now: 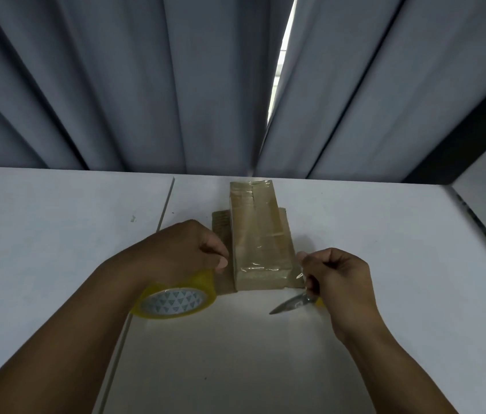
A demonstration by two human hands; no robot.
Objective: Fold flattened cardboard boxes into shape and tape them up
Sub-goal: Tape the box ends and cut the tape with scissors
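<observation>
A long narrow cardboard box [258, 234], folded into shape and wrapped in shiny clear tape, lies on the white table [56, 234] atop flat cardboard [221, 225]. My left hand [188, 252] grips a roll of yellowish tape [176, 300] at the box's left side, thumb touching the box edge. My right hand [334, 279] is closed around a knife [292, 303] whose blade points left and down, and its fingertips pinch a strip of clear tape [300, 274] at the box's right front corner.
Grey curtains [146, 85] hang behind the table's far edge, with a bright gap [280, 64]. A seam [164, 210] runs between two tabletops on the left. A dark frame [474, 204] borders the right side.
</observation>
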